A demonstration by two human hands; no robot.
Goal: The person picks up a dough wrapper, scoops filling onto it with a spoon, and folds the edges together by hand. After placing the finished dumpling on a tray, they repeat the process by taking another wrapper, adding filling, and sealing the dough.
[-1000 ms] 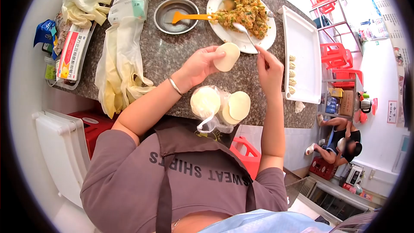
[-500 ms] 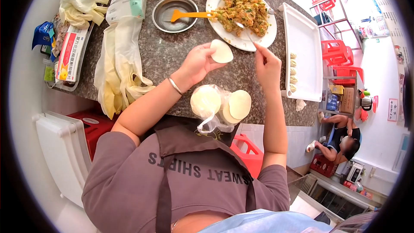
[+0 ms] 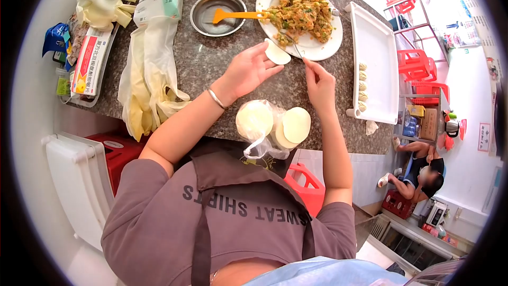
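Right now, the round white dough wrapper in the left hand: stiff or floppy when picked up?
Probably floppy: the thin round white dough wrapper seems to droop past the fingertips of the left hand. Likely light, since fingertips alone carry it. Possibly tears easily, as it looks very thin.

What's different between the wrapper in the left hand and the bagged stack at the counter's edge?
The held wrapper is one sheet, tilted in the left hand beside the plate; the bagged stack is several sheets lying flat, untouched. The bagged stack sits under clear plastic; the held wrapper is bare. Both are round, pale dough.
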